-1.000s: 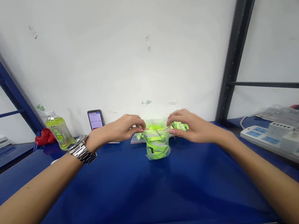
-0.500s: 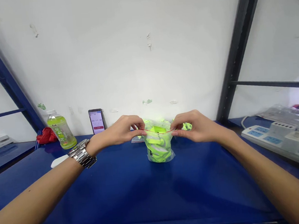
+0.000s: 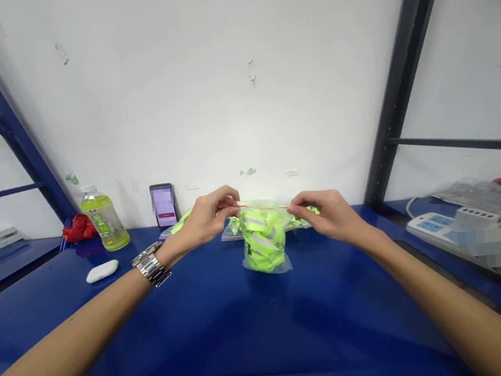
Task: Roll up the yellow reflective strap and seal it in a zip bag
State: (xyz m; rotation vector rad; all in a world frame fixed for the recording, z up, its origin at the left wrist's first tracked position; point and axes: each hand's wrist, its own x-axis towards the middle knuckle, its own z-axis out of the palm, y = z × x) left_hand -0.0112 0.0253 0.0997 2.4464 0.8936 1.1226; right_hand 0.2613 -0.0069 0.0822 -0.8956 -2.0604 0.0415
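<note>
fingertips (image 3: 231,208) of left hand (image 3: 207,219) and right hand (image 3: 324,215) pinch the upright bag (image 3: 264,240) top, red seal line running left-right; bottle (image 3: 103,219) label unreadable.

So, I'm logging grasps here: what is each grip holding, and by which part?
Left grip and right grip both pinch the clear plastic zip bag of neon-yellow reflective fabric by its red-lined top edge, one at each end.
</note>
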